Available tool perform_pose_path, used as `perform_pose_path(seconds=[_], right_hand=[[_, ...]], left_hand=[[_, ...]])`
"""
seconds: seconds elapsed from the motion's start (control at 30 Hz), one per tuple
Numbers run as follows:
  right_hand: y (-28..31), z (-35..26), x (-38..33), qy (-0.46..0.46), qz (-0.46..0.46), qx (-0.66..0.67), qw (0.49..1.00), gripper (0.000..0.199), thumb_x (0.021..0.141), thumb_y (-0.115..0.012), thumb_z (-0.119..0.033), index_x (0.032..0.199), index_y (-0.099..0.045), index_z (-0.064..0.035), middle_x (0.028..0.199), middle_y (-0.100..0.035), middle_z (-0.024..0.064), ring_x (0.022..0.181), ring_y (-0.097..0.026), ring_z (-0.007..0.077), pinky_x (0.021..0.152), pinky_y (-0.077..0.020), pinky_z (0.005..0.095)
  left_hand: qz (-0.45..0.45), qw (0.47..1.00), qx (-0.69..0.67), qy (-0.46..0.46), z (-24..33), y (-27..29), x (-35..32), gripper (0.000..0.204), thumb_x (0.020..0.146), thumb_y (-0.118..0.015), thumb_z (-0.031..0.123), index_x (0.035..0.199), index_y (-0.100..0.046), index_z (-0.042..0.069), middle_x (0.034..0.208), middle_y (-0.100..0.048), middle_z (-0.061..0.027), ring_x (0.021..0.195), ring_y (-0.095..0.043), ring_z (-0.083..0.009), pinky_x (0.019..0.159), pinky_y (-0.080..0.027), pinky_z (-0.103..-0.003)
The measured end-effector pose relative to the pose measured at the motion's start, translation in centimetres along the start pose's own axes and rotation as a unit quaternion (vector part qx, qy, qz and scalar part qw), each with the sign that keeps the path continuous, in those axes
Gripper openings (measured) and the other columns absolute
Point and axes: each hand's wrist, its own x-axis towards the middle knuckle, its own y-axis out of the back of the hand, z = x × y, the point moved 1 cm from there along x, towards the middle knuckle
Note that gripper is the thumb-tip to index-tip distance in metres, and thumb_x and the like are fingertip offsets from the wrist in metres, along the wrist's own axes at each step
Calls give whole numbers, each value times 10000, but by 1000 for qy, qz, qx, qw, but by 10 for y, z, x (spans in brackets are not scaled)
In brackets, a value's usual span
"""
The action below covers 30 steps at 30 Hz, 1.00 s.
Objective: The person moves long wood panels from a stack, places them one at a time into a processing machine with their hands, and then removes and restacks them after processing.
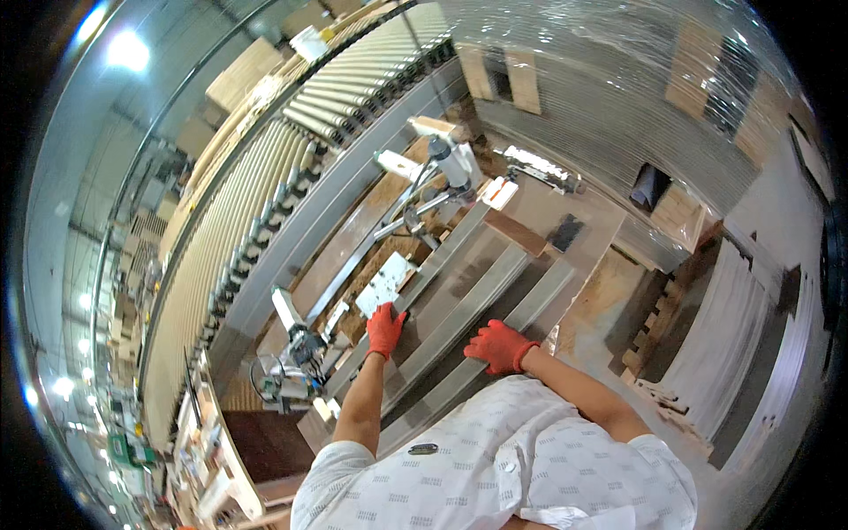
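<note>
And here the left hand [386, 330], in a red glove, is lying on the far strip [450, 245], its fingers half open; whether it is gripping, I cannot tell. Across from it the right hand [502, 347], red-gloved too, is resting over the near strip [542, 295], fingers parted and bending, and again I cannot tell if it is gripping. Between the hands the middle strip [477, 299] is running, all three long and grey, slanting across a brown table [597, 210]! Just beyond the left hand a white plate [384, 284] is lying, machine parts [450, 163] are standing farther off, and behind them a roller conveyor [252, 168] is stretching away
</note>
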Motion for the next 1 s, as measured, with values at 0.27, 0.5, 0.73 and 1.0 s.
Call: perform_pose_path(seconds=[0.27, 0.5, 0.73, 1.0], right_hand=[[-7, 0, 1, -6, 4, 2, 1000, 503, 741, -888, -391, 1152, -664, -210, 1095, -706, 5, 1112, -677, 258, 913, -478, 467], [-4, 0, 1, -10, -3, 3, 1000, 566, 733, -887, -365, 1238, -677, -222, 1108, -713, 24, 1126, -676, 273, 957, -484, 464], [-23, 4, -6, 12, 93, -23, 995, 633, 713, -877, -391, 1276, -670, -188, 1128, -705, 37, 1119, -690, 289, 973, -493, 488], [5, 0, 1, -15, -7, 80, 997, 632, 763, -884, -488, 1283, -662, -205, 1200, -666, 43, 1218, -619, 266, 1017, -472, 463]], left_hand=[[27, 999, -16, -43, -3, 18, 1, 568, 961, -778, 386, 1376, -628, 28, 1269, -679, -205, 1159, -635, -433, 981, -519, -548], [-48, 988, -136, -52, 56, 59, -24, 489, 961, -798, 270, 1338, -626, 9, 1207, -678, -210, 1115, -654, -418, 937, -536, -491], [13, 992, -108, -61, 137, 136, -83, 453, 887, -851, 228, 1248, -651, 42, 1143, -682, -175, 1035, -665, -396, 877, -543, -474], [-90, 994, -58, 26, 100, 116, -158, 620, 896, -845, 286, 1429, -597, 89, 1371, -671, -157, 1243, -628, -392, 1046, -489, -502]])
